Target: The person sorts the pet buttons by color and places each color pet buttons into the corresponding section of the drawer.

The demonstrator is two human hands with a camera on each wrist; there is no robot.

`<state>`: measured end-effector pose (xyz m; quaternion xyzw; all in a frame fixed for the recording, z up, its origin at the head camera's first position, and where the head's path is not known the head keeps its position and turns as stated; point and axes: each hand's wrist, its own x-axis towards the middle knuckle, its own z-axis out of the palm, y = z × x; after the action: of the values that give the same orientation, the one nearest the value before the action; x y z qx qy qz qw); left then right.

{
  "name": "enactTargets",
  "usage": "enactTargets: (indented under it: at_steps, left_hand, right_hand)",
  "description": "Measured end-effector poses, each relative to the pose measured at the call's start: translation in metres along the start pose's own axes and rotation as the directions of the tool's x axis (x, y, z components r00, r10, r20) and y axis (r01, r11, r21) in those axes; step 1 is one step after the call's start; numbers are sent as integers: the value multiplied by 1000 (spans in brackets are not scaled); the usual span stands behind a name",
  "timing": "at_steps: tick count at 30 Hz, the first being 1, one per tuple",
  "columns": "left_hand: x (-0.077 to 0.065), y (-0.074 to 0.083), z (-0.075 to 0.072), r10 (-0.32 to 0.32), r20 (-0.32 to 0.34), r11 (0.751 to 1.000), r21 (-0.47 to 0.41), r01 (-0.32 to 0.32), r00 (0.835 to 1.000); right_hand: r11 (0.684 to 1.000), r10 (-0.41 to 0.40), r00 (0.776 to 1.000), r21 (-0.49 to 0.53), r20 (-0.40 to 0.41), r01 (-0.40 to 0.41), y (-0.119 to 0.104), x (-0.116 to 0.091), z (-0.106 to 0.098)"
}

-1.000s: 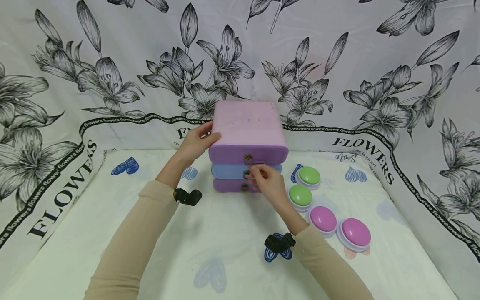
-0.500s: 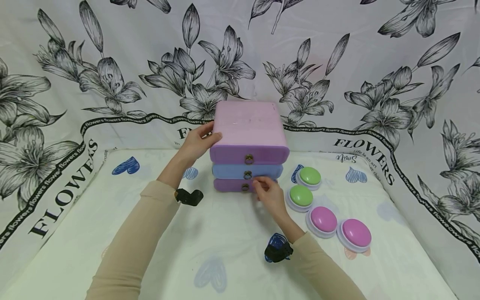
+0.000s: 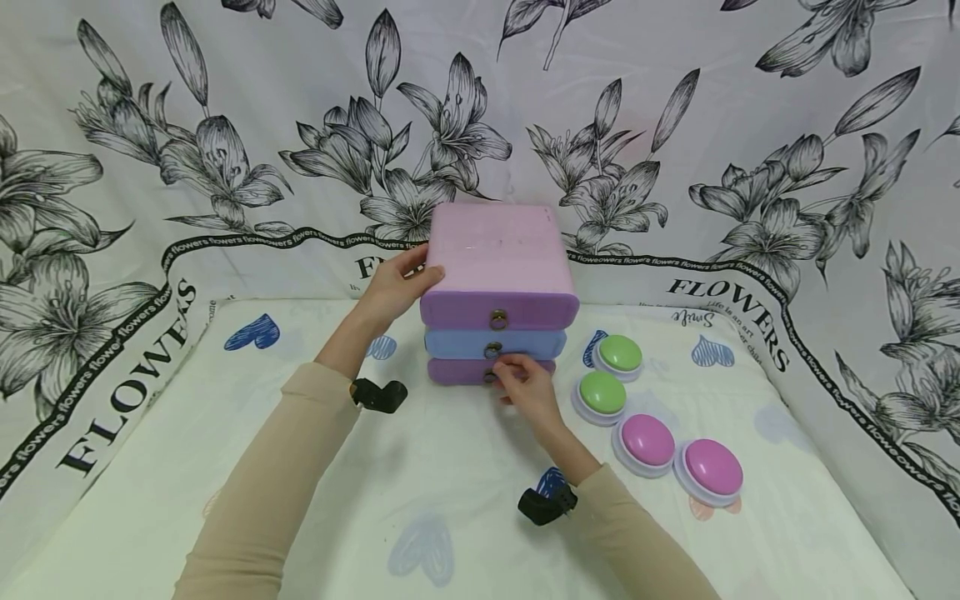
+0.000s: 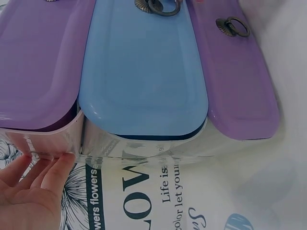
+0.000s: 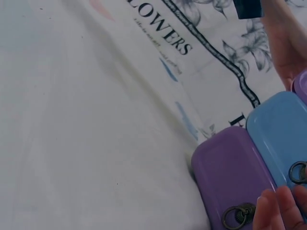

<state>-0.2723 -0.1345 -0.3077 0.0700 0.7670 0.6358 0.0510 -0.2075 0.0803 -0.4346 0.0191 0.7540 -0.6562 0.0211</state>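
Note:
A small chest of drawers with a pink top stands at the back of the table. It has a purple top drawer, a blue middle drawer and a purple bottom drawer, each with a bronze ring pull. My left hand rests against the chest's left side near the top, its fingers fairly straight along the pink wall. In front of the lower drawers is my right hand. Its fingertips are right beside the bottom ring pull, which hangs free of them.
Right of the chest lie two green push lights and two magenta push lights with pale round bases. A white cloth printed with hearts covers the table. Behind hangs a flower-printed curtain.
My right hand has come down from the blue drawer's ring pull to the bottom drawer, then shifted left towards its ring pull. My left hand has stayed at the chest's side.

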Motion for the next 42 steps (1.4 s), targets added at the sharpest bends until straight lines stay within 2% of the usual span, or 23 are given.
enactTargets:
  at_steps: [6, 9, 14, 18, 27, 32, 35, 42]
  left_hand:
    - [-11, 12, 2, -3, 8, 1000, 12, 3, 1000]
    - [-12, 13, 2, 2, 13, 1000, 14, -2, 1000]
    - [-11, 12, 2, 7, 18, 1000, 6, -7, 1000]
    - [-11, 12, 2, 5, 17, 1000, 9, -5, 1000]
    - [5, -7, -1, 17, -6, 1000, 1, -17, 1000]
    - [8, -12, -1, 35, -11, 999, 16, -35, 999]
    - [6, -9, -1, 29, -7, 999, 13, -29, 1000]
    - [-7, 9, 1, 17, 17, 1000, 7, -17, 1000]
  right_hand:
    - [999, 49, 998, 21, 46, -50, -3, 2, 6]
    - [998, 52, 995, 15, 83, -54, -10, -1, 7]
    - [999, 46, 993, 4, 108, -47, -10, 1, 10]
    - [998, 49, 992, 40, 115, -53, -7, 7, 13]
    - [995, 62, 996, 69, 62, -66, -14, 8, 17]
    - [998, 55, 998, 34, 31, -56, -13, 8, 17]
    - [998, 52, 998, 21, 28, -52, -11, 8, 17]
    - [998, 55, 997, -5, 52, -55, -9, 10, 14]
